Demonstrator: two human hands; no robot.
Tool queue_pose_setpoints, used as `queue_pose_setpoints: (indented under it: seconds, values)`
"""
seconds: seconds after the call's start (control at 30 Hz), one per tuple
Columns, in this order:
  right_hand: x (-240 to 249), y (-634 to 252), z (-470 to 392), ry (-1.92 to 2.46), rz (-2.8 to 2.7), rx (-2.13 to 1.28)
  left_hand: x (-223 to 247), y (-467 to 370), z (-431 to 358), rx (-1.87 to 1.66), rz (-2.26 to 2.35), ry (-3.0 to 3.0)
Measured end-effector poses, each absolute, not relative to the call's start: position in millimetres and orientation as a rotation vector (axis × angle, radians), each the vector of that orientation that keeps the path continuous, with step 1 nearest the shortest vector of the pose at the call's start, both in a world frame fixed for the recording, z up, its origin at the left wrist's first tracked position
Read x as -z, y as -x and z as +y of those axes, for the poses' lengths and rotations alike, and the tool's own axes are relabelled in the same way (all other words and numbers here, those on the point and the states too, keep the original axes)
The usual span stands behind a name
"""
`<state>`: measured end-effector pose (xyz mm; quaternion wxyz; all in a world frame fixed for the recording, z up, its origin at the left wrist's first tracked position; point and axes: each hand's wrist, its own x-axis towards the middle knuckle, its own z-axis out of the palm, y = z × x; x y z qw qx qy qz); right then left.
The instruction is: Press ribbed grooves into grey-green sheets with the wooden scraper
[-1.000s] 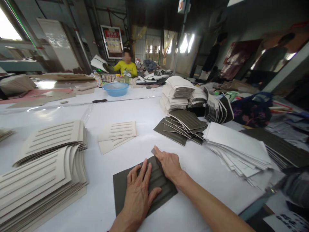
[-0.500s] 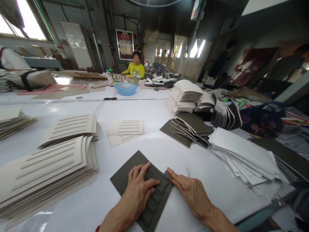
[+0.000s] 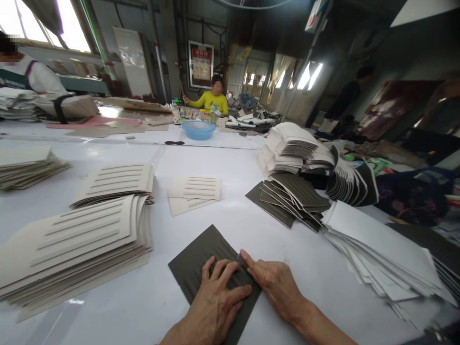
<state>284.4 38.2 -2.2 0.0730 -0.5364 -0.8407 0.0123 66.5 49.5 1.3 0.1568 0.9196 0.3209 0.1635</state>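
Observation:
A dark grey-green sheet with faint raised ridges lies at an angle on the white table in front of me. My left hand rests on it, fingers spread and pressing on its surface. At the sheet's upper right edge, my right hand pinches a small flat bluish-grey piece, which looks like a scraper. Most of that piece is hidden by the fingers. The sheet's lower part is covered by my left hand and runs out of view.
Ribbed cream panels are stacked on the left, with a few smaller panels ahead. Dark panels and white sheets lie on the right. Farther back are a blue basin and a person in yellow.
My right hand has slid up and left along the sheet's edge with the small piece. My left hand has shifted slightly down and right. The view has turned a little left.

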Motion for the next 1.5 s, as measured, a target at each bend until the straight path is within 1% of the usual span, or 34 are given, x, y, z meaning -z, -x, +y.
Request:
queue_pose_setpoints:
  seconds: [0.1, 0.2, 0.4, 0.47, 0.6, 0.67, 0.77, 0.9, 0.97, 1.1, 1.17, 1.27, 1.4, 1.5]
  values:
    - [1, -270, 60, 1.598, -2.551, -0.035, -7, -65, 49, -0.443, 0.914, -2.604]
    - [6, -275, 54, 1.561, -2.558, 0.004, -8, -63, 49, -0.429, 0.884, -2.602]
    - [13, -288, 34, 1.500, -2.545, 0.191, 18, -67, 49, -0.568, 0.841, -2.623]
    - [11, -273, 48, 1.562, -2.538, 0.176, 28, -70, 49, -0.599, 0.857, -2.616]
    - [4, -236, 95, 1.669, -2.490, 0.018, 36, -72, 48, -0.623, 0.868, -2.577]
    - [0, -228, 115, 1.691, -2.449, -0.029, 30, -70, 50, -0.606, 0.862, -2.561]
    - [-9, -237, 130, 1.720, -2.358, -0.059, 9, -62, 55, -0.519, 0.745, -2.555]
    - [-23, -274, 116, 1.768, -2.240, -0.078, -26, -48, 61, -0.349, 0.481, -2.497]
    - [-24, -294, 97, 1.784, -2.181, -0.124, -37, -44, 61, -0.316, 0.428, -2.463]
    - [-17, -322, 51, 1.696, -2.120, -0.378, -40, -47, 57, -0.380, 0.587, -2.425]
    - [-11, -329, 34, 1.631, -2.213, -0.418, -33, -52, 56, -0.392, 0.714, -2.417]
    - [-3, -330, 24, 1.567, -2.379, -0.292, -21, -55, 55, -0.352, 0.770, -2.427]
    - [4, -322, 31, 1.472, -2.545, 0.007, -16, -57, 57, -0.340, 0.740, -2.446]
    - [8, -304, 53, 1.381, -2.616, 0.064, -17, -58, 59, -0.311, 0.717, -2.474]
